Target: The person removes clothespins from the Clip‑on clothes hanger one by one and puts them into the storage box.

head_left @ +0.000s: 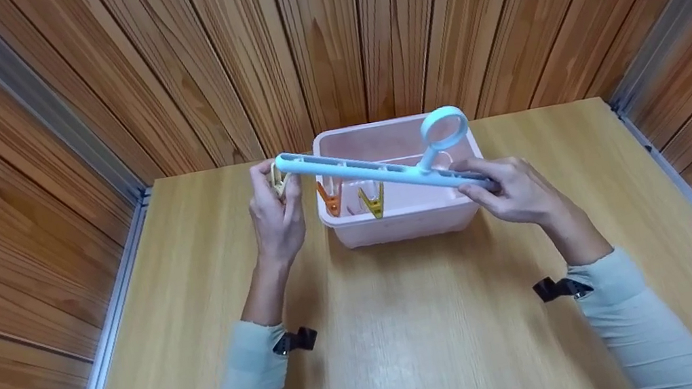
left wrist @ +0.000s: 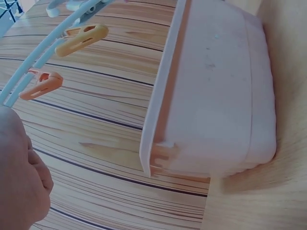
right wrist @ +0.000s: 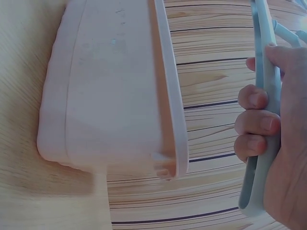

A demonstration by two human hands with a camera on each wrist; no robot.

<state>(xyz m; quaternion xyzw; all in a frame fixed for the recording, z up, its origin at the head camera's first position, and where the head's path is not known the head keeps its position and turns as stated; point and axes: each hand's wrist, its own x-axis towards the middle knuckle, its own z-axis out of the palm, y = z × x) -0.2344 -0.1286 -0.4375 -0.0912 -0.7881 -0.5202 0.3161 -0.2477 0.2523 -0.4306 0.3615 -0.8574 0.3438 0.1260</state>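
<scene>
A light blue clip hanger (head_left: pixel 356 170) with a ring on top is held tilted above a pink plastic bin (head_left: pixel 412 226). My right hand (head_left: pixel 510 189) grips its right end, fingers wrapped round the bar in the right wrist view. At the raised left end, my left hand (head_left: pixel 277 222) pinches a cream clothespin (head_left: pixel 279 180); whether it is joined to the bar cannot be told. From the bar hang an orange clothespin (head_left: pixel 330 201) and a yellow clothespin (head_left: pixel 373 203). In the left wrist view the left fingertips are hidden.
The bin stands on a wooden table (head_left: pixel 377 354) near its back edge. Behind it rises a wood-panelled wall (head_left: pixel 330 39), with metal rails (head_left: pixel 111 319) along the sides. Each sleeve carries a black wrist strap (head_left: pixel 296 340).
</scene>
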